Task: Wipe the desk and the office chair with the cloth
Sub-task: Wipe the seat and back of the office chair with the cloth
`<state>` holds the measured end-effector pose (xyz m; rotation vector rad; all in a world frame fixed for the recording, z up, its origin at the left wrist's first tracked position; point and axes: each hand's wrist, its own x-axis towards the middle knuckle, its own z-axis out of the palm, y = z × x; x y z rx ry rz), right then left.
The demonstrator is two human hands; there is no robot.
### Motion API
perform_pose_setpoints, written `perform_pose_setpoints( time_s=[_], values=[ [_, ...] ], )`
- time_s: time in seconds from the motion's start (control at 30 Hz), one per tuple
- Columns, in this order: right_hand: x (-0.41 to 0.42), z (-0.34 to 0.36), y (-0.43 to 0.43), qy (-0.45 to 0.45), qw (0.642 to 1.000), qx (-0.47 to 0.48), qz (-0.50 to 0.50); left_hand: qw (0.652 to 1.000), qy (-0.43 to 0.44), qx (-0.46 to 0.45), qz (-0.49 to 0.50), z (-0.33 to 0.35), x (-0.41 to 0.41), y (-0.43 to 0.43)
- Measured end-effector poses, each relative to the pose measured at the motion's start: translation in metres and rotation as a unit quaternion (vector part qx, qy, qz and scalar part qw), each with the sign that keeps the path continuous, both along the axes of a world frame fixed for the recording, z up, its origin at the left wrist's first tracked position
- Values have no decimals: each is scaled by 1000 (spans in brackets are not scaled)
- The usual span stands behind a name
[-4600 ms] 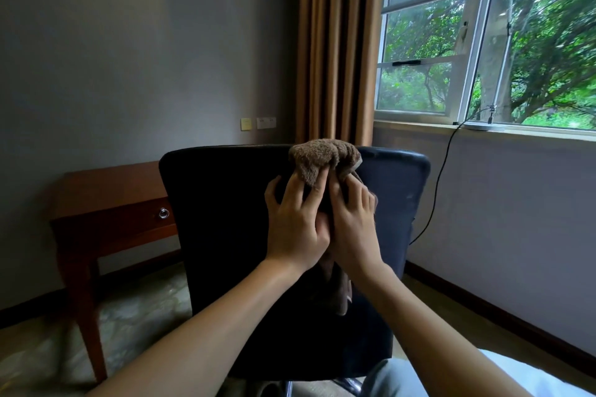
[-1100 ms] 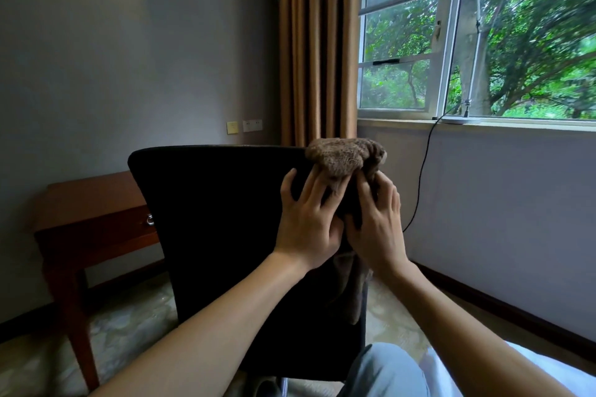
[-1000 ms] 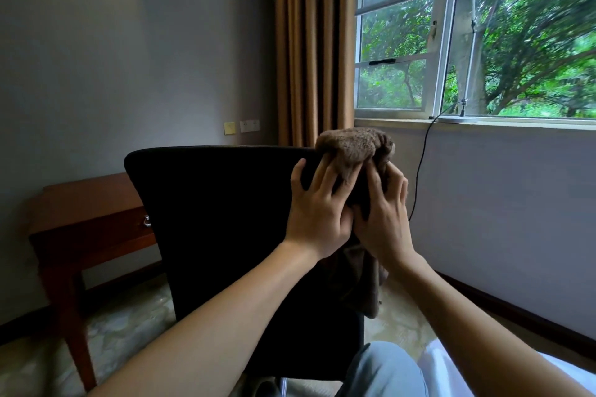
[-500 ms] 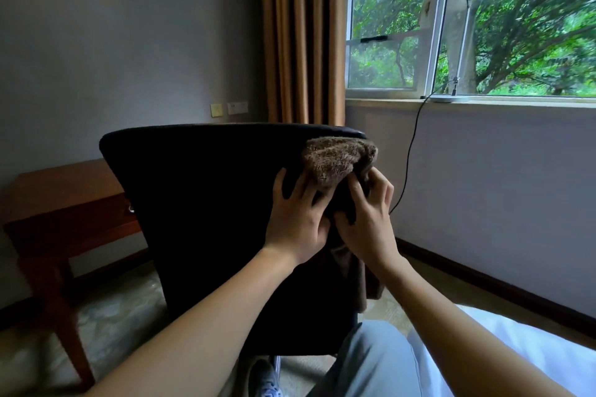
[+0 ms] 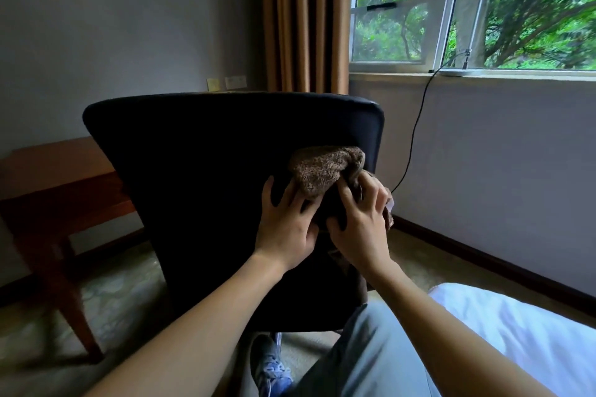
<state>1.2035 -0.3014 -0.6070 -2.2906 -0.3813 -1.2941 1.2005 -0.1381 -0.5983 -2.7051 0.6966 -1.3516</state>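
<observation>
The fuzzy brown cloth (image 5: 325, 171) bunches above spread left hand (image 5: 287, 229) fingers (image 5: 267, 193), near the office chair (image 5: 209, 187) back's right edge. Right hand (image 5: 361, 229) fingers (image 5: 346, 200) grip it.

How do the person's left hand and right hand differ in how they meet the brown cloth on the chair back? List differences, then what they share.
The left hand spreads nearly straight fingers; the right hand curls its fingers into the cloth. The left hand lies partly on the bare chair back; the right hand lies on cloth near the chair's right edge. Both press the cloth against the chair back.
</observation>
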Motion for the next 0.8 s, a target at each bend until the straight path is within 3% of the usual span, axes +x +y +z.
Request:
perform_pose_setpoints(
  time_s=[0.8],
  values=[
    [17,-66,4,19,999,-26,23,998,49,18,28,-60,8,17]
  ],
)
